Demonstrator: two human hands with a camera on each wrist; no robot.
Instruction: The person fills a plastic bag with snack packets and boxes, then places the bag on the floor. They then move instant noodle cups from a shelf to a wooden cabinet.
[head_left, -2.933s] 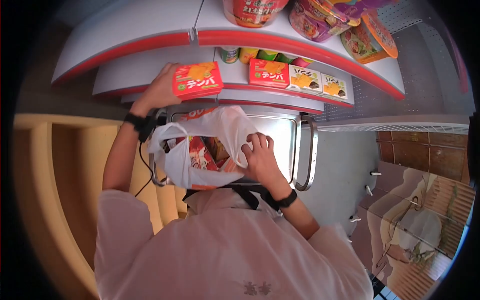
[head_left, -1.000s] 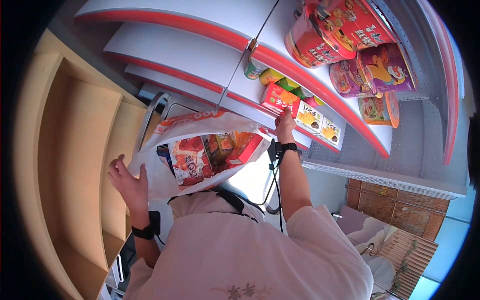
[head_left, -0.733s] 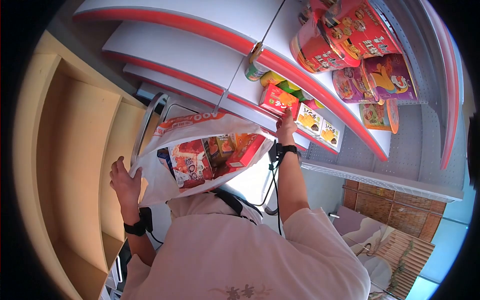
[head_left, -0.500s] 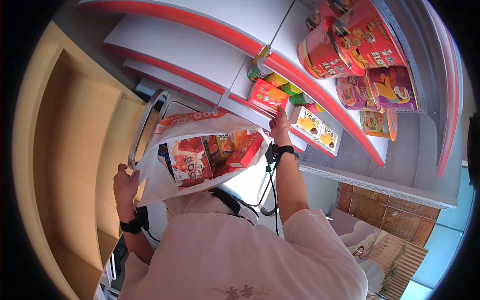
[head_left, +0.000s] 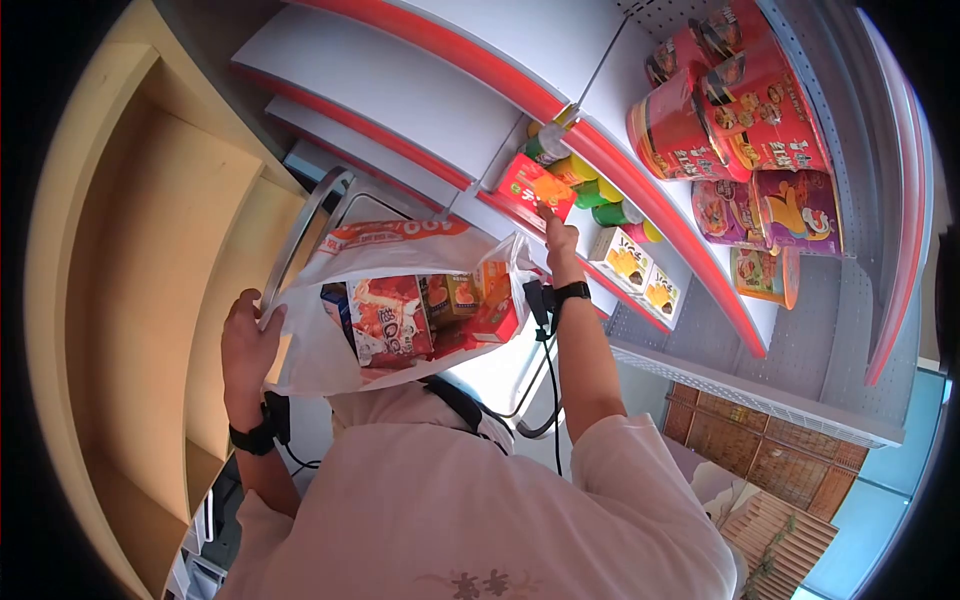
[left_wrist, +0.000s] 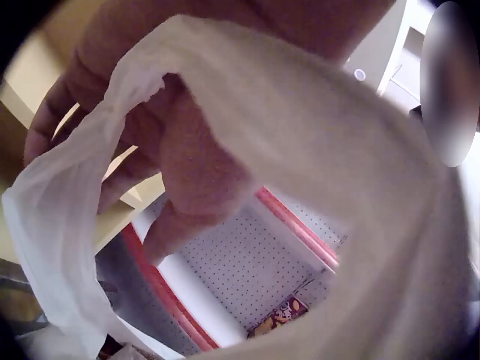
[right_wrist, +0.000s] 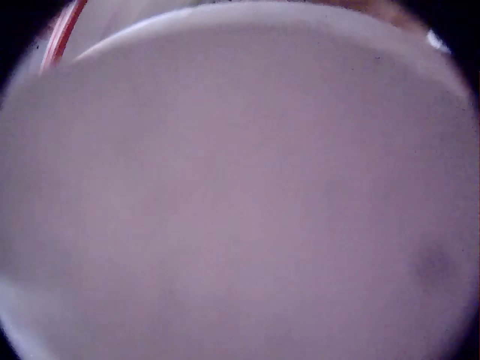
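The red box (head_left: 532, 190) lies on the far shelf (head_left: 492, 172), left of two white boxes (head_left: 642, 273) and in front of the cans (head_left: 590, 188). It is touched at its near right side by the right hand (head_left: 560, 240); whether it is clamped there cannot be told. The left hand (head_left: 250, 345) is held with fingers apart, looped by the white plastic bag (head_left: 322, 350), in which packaged goods (head_left: 390, 318) are held at the near left.
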